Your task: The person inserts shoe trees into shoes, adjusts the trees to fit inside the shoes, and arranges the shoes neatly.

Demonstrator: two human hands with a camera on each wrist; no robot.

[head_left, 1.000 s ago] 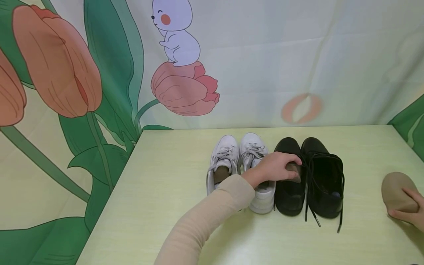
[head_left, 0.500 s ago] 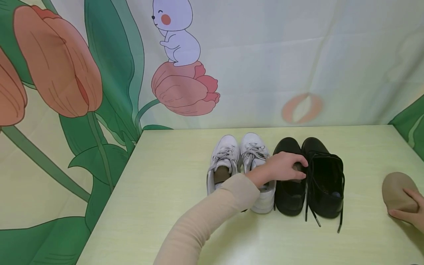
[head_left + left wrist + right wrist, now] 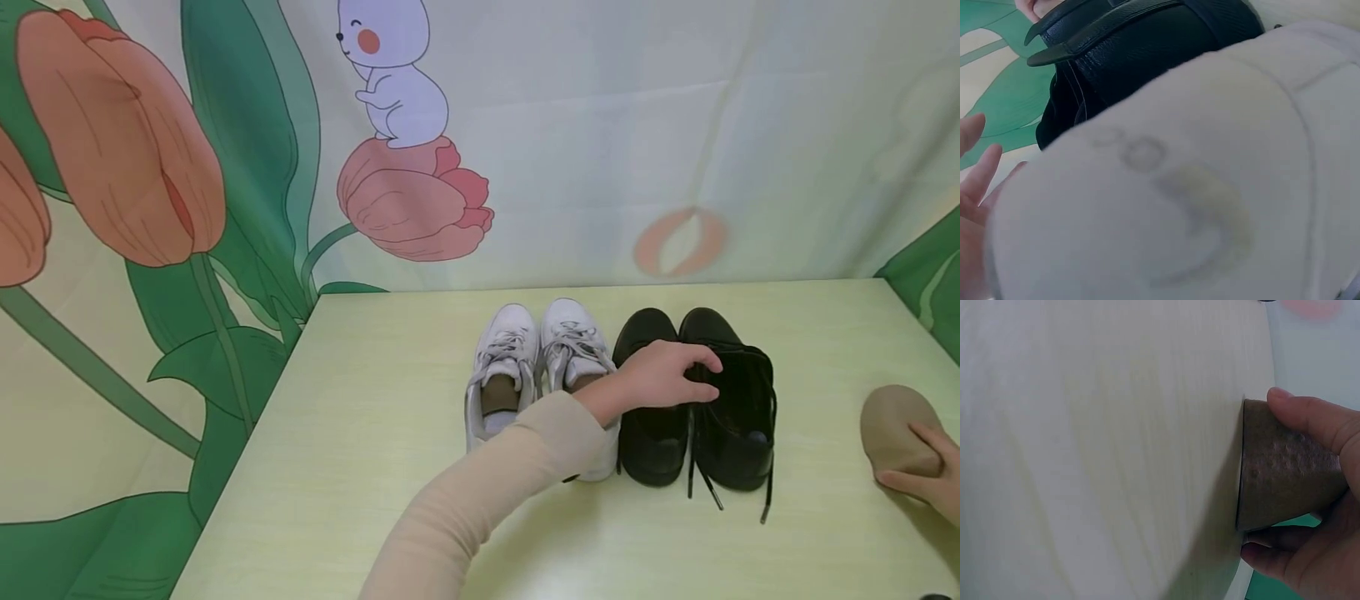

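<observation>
In the head view, my left hand hovers over the pair of black lace-up shoes, thumb and forefinger apart with nothing between them. It covers part of the left black shoe and reaches over the opening of the right black shoe. My left forearm hides much of the right white sneaker; the left white sneaker stands beside it. Far right, my right hand grips a brown, rounded, toe-shaped piece. The right wrist view shows the thumb on this brown piece, whose flat edge faces the tabletop.
Brown material shows inside the left white sneaker. Loose black laces trail onto the pale table. A printed cloth hangs behind. A dark object peeks in at the bottom right.
My left hand has moved right, from over the left black shoe's opening toward the right black shoe. A brownish piece glimpsed beneath its fingers is now hidden. The right hand keeps its grip.
</observation>
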